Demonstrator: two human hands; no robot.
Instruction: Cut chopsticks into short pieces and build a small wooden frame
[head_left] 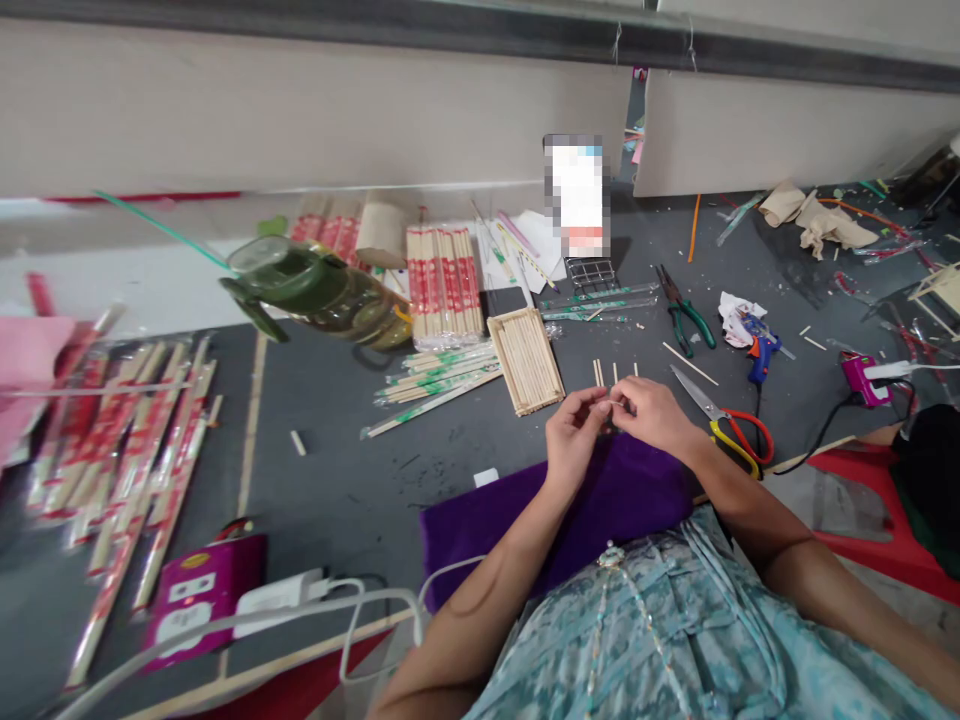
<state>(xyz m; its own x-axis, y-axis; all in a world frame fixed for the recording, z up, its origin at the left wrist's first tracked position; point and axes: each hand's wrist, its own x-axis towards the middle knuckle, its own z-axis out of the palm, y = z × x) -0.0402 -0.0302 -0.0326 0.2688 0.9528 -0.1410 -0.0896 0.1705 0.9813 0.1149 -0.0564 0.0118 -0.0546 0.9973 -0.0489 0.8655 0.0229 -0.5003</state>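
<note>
Dark worktop (337,470) is crowded. Scissors (720,410) sit just right of the right wrist, blades toward far left; pliers (681,310) and a blue glue gun (763,355) are farther out that side, crumpled white paper (739,318) beside the gun. Short stick pieces (615,373) are just beyond the fingers, and the stick tray (526,360) is just beyond the left hand (571,430), so both crowd the far side. Green-printed wrapped sticks (442,372) lie left of the tray, red-printed bundle (445,285) beyond those, green-lidded bottle (322,290) farther left. Phone (581,195) is up on a wire stand (592,273) at the far side. Small pale piece (616,403) is between the hands, above the far edge of the purple cloth (480,530); left thumb and finger pinch it from one side, right hand (654,412) fingertips from the other. Its axis looks roughly left-right; ends are hidden, can't tell its full shape. Tray's long axis runs near-far, far end leaning left. Tray is a rectangle of pale wood-like sticks side by side with a raised rim; cloth is soft and matte, stick wrappers clear and shiny.
</note>
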